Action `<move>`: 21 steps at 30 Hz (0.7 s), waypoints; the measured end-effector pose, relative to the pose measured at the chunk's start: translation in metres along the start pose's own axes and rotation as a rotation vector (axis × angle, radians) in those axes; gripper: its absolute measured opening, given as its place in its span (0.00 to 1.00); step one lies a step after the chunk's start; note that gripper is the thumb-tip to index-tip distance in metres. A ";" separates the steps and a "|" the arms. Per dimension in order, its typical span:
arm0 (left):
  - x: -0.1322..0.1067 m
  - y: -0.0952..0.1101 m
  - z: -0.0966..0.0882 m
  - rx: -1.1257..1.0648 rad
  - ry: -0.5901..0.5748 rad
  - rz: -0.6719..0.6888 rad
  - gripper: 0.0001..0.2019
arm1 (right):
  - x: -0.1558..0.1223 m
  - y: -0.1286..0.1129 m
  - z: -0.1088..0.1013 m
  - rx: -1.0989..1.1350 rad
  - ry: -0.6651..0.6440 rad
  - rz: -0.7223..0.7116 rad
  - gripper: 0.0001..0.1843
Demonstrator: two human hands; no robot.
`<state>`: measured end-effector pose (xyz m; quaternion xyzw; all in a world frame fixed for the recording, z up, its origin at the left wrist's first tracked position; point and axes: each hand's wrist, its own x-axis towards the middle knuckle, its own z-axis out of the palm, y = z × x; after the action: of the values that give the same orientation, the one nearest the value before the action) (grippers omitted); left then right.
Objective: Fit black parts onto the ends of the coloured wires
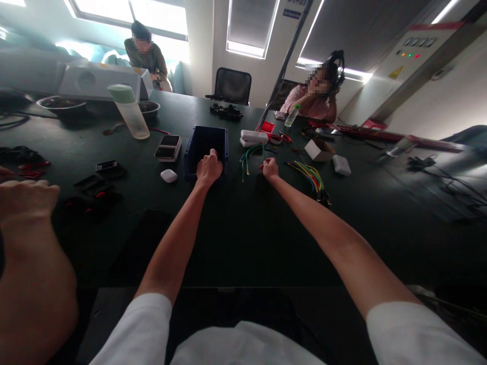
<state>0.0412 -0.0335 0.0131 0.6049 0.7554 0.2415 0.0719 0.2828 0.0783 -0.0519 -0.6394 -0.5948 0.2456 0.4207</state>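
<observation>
My left hand [209, 168] is over the front part of a dark blue plastic bin [187, 154]. Its fingers are curled down, and whatever they hold is hidden by the hand and the dark inside of the bin. To the right, my right hand [270, 169] is closed around a green wire [264, 150] that sticks up from the fingers. Several green wires with metal lug ends [248, 161] lie on the table between my hands. A bundle of yellow, green, blue and red wires [312, 175] lies right of my right hand.
At the left edge reaches another person's arm and hand [28, 197]. A green-capped bottle [131, 114], a two-part device [168, 147] and a small white case [168, 175] stand left of the bin. Beyond my right hand are a white case [253, 137], red-handled tool [284, 137] and open box [318, 150].
</observation>
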 end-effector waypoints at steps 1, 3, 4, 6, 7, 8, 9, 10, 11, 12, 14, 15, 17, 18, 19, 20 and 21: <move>0.000 0.000 0.000 -0.001 0.001 -0.002 0.18 | -0.001 0.001 -0.001 0.019 -0.015 0.031 0.12; -0.001 0.001 -0.001 -0.004 0.003 -0.009 0.18 | -0.003 0.004 -0.004 0.063 -0.040 0.087 0.12; -0.001 0.001 -0.001 -0.006 0.003 -0.010 0.19 | -0.004 0.005 -0.006 0.084 -0.046 0.102 0.12; -0.001 0.001 0.000 -0.005 0.005 -0.015 0.19 | -0.007 0.007 -0.009 0.125 -0.050 0.122 0.11; -0.001 0.001 0.000 0.000 0.007 -0.018 0.19 | -0.009 0.008 -0.011 0.146 -0.049 0.130 0.11; -0.001 0.001 0.000 0.005 0.010 -0.019 0.19 | -0.011 0.008 -0.013 0.168 -0.049 0.137 0.11; -0.001 0.000 0.001 0.012 0.012 -0.021 0.19 | -0.013 0.009 -0.015 0.190 -0.048 0.143 0.10; -0.001 0.000 0.001 0.016 0.015 -0.021 0.18 | -0.015 0.009 -0.018 0.212 -0.048 0.149 0.10; 0.000 -0.001 0.002 0.017 0.020 -0.018 0.18 | -0.018 0.008 -0.021 0.234 -0.049 0.154 0.10; 0.000 -0.001 0.003 0.016 0.025 -0.013 0.18 | -0.021 0.008 -0.024 0.256 -0.050 0.159 0.09; 0.001 -0.002 0.004 0.013 0.030 -0.006 0.18 | -0.027 0.006 -0.031 0.297 -0.052 0.166 0.09; 0.001 -0.002 0.004 0.012 0.029 -0.004 0.18 | -0.030 0.006 -0.034 0.317 -0.053 0.168 0.08; 0.002 -0.003 0.005 0.017 0.015 -0.004 0.18 | -0.036 0.004 -0.042 0.357 -0.054 0.173 0.07; 0.003 -0.003 0.005 0.021 0.007 -0.004 0.18 | -0.038 0.003 -0.046 0.375 -0.055 0.175 0.06; 0.003 -0.003 0.005 0.026 0.000 -0.004 0.18 | -0.041 0.003 -0.050 0.392 -0.057 0.180 0.05; 0.003 -0.003 0.005 0.031 -0.003 -0.004 0.18 | -0.043 0.002 -0.054 0.409 -0.061 0.185 0.04; 0.003 -0.003 0.005 0.034 -0.005 -0.002 0.18 | -0.045 0.002 -0.058 0.426 -0.066 0.191 0.04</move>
<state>0.0395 -0.0293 0.0079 0.6058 0.7598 0.2271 0.0638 0.3232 0.0205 -0.0313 -0.5812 -0.4801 0.4249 0.5011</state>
